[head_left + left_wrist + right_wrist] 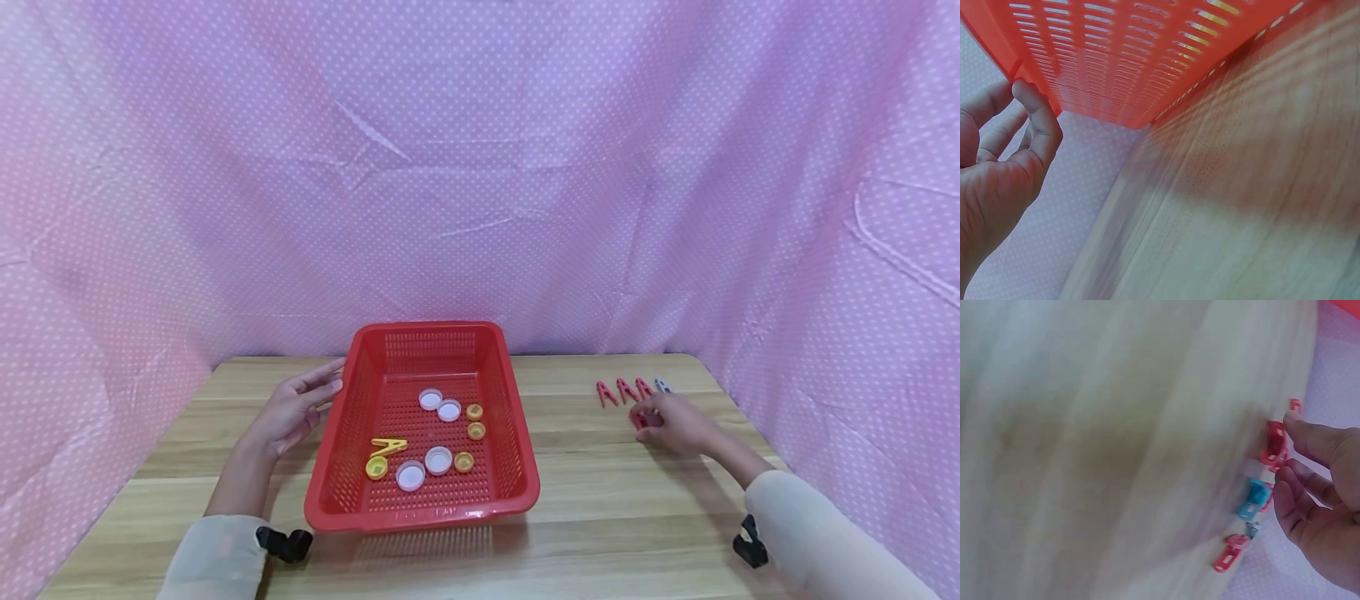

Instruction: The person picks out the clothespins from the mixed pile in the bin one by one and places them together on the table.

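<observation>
The red plastic basket (521,450) stands on the table left of centre, its near rim facing me. My left hand (296,408) is at its left rim, fingers extended; thumb and forefinger tips touch the rim in the left wrist view. Inside lie a yellow clothespin (390,446), several yellow caps (377,467) and several white round lids (438,460). To the right, my right hand (675,423) pinches a red clothespin (1274,442) between thumb and fingers. A teal clothespin (1254,499) lies by its fingertips in the right wrist view.
Three red clothespins, one of them the leftmost clothespin (606,393), and a grey-blue clothespin (663,385) lie in a row just beyond my right hand. Wooden tabletop (570,500) extends between basket and hand. A pink dotted cloth (480,208) hangs behind and beside the table.
</observation>
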Demonstrator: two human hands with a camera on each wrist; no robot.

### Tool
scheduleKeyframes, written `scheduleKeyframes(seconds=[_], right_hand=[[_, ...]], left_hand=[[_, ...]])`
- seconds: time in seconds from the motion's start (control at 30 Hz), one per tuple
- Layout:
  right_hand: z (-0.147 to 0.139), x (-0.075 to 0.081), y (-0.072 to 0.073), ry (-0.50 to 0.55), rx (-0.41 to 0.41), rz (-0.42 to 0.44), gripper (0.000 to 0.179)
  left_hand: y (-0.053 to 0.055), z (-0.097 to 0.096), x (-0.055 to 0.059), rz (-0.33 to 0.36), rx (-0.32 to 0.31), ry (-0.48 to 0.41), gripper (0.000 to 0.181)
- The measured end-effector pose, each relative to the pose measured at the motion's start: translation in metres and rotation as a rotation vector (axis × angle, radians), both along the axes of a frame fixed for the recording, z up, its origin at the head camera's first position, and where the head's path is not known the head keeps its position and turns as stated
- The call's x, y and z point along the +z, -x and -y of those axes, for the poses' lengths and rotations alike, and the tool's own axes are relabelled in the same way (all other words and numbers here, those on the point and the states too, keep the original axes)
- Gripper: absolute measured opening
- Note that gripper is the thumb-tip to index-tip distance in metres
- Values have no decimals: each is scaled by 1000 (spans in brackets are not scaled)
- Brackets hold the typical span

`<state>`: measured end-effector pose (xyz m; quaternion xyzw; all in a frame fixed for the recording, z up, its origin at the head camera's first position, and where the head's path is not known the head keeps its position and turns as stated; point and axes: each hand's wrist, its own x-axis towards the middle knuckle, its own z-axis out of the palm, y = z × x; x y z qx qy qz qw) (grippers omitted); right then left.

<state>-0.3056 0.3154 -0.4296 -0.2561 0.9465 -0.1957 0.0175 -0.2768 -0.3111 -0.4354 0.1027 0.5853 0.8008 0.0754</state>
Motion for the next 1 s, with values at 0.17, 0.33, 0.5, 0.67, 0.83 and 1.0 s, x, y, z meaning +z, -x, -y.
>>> scheduleKeyframes(seconds=[0.17, 0.33, 0.5, 0.67, 0.83, 1.0], right_hand=[[1, 16, 5, 8, -11, -33, 35], [11, 43, 9, -17, -13, -46, 35], [30, 72, 13, -48, -19, -61, 36], [52, 91, 19, -30, 31, -86, 35], [81, 102, 25, -56, 103, -155, 34], [116, 111, 26, -85, 162, -169, 35]], left_hand=[[0, -1, 1, 5, 4, -3, 50], [0, -1, 1, 10, 10, -2, 51], [-1, -1, 1, 11, 12, -1, 51], [0, -3, 1, 14, 12, -2, 49], [1, -3, 1, 5, 9, -3, 50], [0, -1, 0, -5, 3, -6, 50]])
